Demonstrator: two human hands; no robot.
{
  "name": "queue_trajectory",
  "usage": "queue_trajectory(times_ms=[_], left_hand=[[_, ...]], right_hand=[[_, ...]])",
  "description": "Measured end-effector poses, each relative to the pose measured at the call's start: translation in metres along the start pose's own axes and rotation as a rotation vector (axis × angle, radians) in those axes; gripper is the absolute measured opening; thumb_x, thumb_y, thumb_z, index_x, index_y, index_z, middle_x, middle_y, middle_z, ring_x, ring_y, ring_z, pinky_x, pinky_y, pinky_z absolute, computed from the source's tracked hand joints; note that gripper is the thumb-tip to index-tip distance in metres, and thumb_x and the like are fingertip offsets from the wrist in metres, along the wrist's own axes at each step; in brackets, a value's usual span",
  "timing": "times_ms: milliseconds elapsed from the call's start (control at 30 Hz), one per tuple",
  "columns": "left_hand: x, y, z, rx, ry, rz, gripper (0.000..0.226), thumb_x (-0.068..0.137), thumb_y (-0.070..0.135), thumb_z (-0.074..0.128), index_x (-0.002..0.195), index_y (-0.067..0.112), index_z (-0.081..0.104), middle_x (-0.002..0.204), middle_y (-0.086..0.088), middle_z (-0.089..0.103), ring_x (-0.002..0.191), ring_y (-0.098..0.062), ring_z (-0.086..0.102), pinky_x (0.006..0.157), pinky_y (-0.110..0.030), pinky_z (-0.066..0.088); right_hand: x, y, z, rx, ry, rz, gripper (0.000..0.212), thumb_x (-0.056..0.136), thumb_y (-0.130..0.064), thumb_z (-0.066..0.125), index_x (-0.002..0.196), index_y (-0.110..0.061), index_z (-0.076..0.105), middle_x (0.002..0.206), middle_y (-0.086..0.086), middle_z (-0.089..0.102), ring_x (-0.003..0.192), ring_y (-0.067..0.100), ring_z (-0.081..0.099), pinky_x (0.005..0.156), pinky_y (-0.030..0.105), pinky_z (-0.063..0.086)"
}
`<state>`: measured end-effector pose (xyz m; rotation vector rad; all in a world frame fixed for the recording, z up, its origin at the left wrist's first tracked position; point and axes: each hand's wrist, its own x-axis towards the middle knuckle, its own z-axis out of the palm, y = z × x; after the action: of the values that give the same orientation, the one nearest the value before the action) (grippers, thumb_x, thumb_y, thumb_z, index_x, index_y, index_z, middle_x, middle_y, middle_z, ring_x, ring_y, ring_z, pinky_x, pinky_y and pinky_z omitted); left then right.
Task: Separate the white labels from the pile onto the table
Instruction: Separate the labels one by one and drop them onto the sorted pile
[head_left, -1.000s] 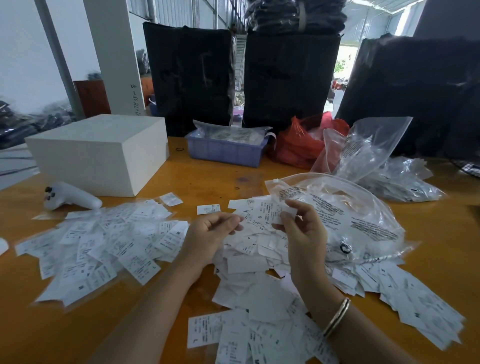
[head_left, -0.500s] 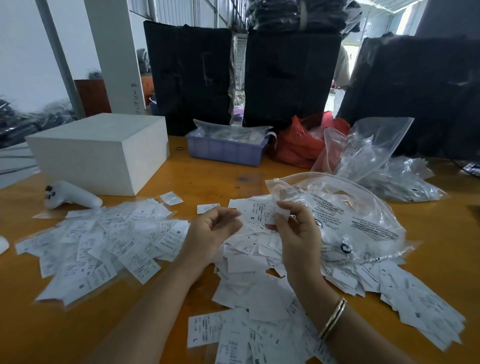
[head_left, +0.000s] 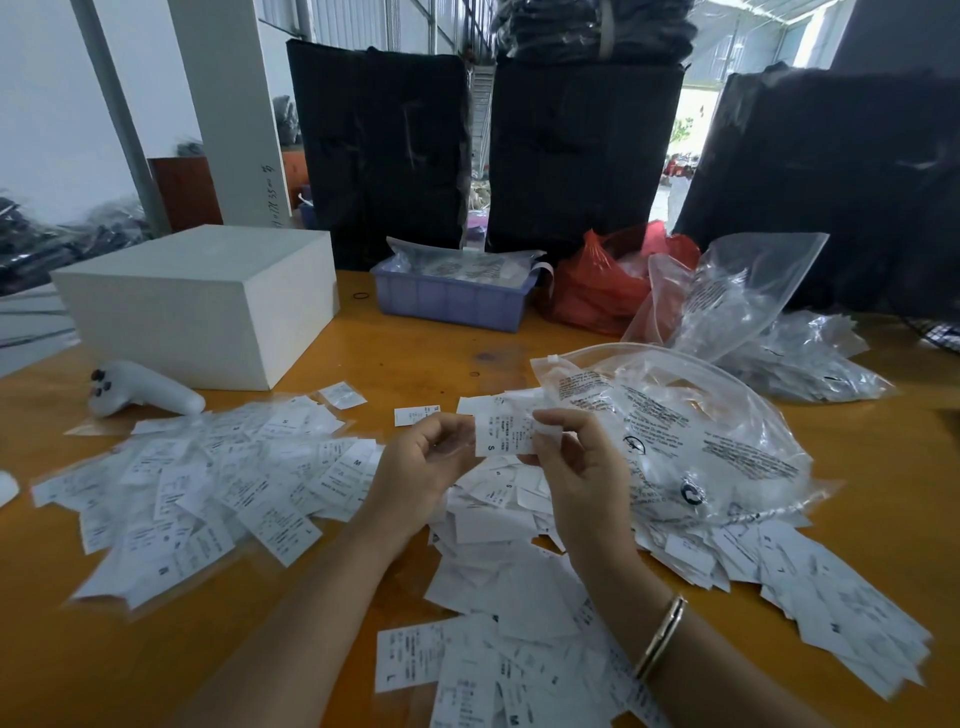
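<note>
i have one white label (head_left: 506, 434) lifted just above the pile (head_left: 498, 525), and both my hands are on it: my right hand (head_left: 582, 467) pinches its right edge between thumb and fingertips, and my left hand (head_left: 423, 462) has its fingers curled at the left edge, though i cannot tell for sure how firmly they grip, since the hand's back is turned to me. the label shows an "s" near its lower left corner. the pile i am drawing from sits in the middle of the worktop (head_left: 405, 358) right under my hands and runs on toward 6 o'clock; the sorted spread of labels (head_left: 208, 478) lies at 9 o'clock from my hands, and a clear zip bag (head_left: 675, 431) rests at 3 o'clock, touching the pile. to do this step well, i think i should check that only a single label is between my fingers, because these thin slips cling together; a light rub of thumb against finger would split any pair. then i would let the right hand release and carry the label with the left toward 9 o'clock, laying it flat among the separated ones, not tossing it, so it does not slide back. i would also keep clear of the bag's edge, which could drag loose labels along.
</note>
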<state>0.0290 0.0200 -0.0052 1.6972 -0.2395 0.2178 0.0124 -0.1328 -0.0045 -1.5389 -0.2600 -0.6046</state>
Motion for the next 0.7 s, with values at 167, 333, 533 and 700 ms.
queue_trajectory(times_ms=[167,333,533,700], left_hand=[[0.0007,-0.0004,-0.0003,-0.029,-0.002,0.04,0.02,0.075,0.038,0.069,0.093,0.032,0.065,0.088,0.035,0.066,0.087,0.016,0.06,0.062,-0.001,0.044],[0.0016,-0.0029,-0.0005,0.009,-0.012,0.053,0.013,0.08,0.029,0.069,0.092,0.035,0.065,0.086,0.033,0.066,0.085,0.014,0.06,0.062,-0.002,0.045],[0.002,-0.0014,-0.0006,0.006,-0.002,0.03,0.02,0.071,0.041,0.066,0.089,0.033,0.065,0.083,0.035,0.066,0.083,0.014,0.061,0.063,-0.004,0.047],[0.0019,-0.0019,-0.0007,-0.025,-0.022,-0.001,0.018,0.07,0.041,0.068,0.082,0.029,0.07,0.083,0.031,0.067,0.084,0.014,0.061,0.063,-0.007,0.049]], right_hand=[[0.0062,0.0001,-0.0057,0.075,0.11,0.041,0.028,0.091,0.002,0.056,0.089,-0.026,0.062,0.082,-0.016,0.068,0.077,0.007,0.068,0.068,0.021,0.055],[0.003,-0.0031,-0.0028,0.089,0.075,0.035,0.028,0.089,0.004,0.057,0.088,-0.023,0.062,0.085,-0.015,0.069,0.081,0.009,0.068,0.066,0.019,0.055],[-0.0001,-0.0058,-0.0005,0.047,0.011,0.009,0.025,0.091,0.002,0.055,0.09,-0.022,0.06,0.094,0.0,0.066,0.086,0.009,0.068,0.065,0.018,0.054],[0.002,-0.0071,-0.0023,0.016,-0.038,-0.004,0.029,0.09,0.006,0.054,0.09,-0.023,0.059,0.092,0.006,0.065,0.079,0.01,0.067,0.064,0.016,0.053]])
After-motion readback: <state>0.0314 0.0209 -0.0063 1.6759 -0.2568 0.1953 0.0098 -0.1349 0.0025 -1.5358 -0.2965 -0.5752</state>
